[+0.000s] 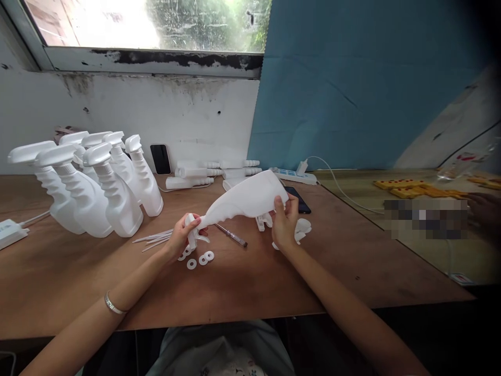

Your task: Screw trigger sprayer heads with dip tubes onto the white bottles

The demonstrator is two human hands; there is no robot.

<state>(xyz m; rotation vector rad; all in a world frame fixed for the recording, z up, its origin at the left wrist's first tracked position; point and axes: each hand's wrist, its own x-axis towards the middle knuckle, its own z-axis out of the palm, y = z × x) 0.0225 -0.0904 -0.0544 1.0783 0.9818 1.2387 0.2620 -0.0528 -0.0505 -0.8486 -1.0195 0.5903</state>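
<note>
A white spray bottle (246, 196) is held sideways above the table, its base toward the right. My left hand (183, 235) is closed around the trigger sprayer head (191, 230) at the bottle's neck. My right hand (285, 222) grips the bottle near its base, thumb on the near side. Below my left hand lie several white ring washers (203, 259) and thin white tubes (156, 238). A slim screwdriver-like tool (233, 236) rests under the bottle. White plastic parts (302, 228) lie behind and beside my right hand, partly hidden.
Several white spray bottles with sprayer heads (121, 201) stand at the left. More white bottles (191, 181) lie along the wall near an upright phone (160, 159). A power strip (295, 176) and a dark phone (298, 200) are behind my right hand. Another person's hand (485, 209) shows far right.
</note>
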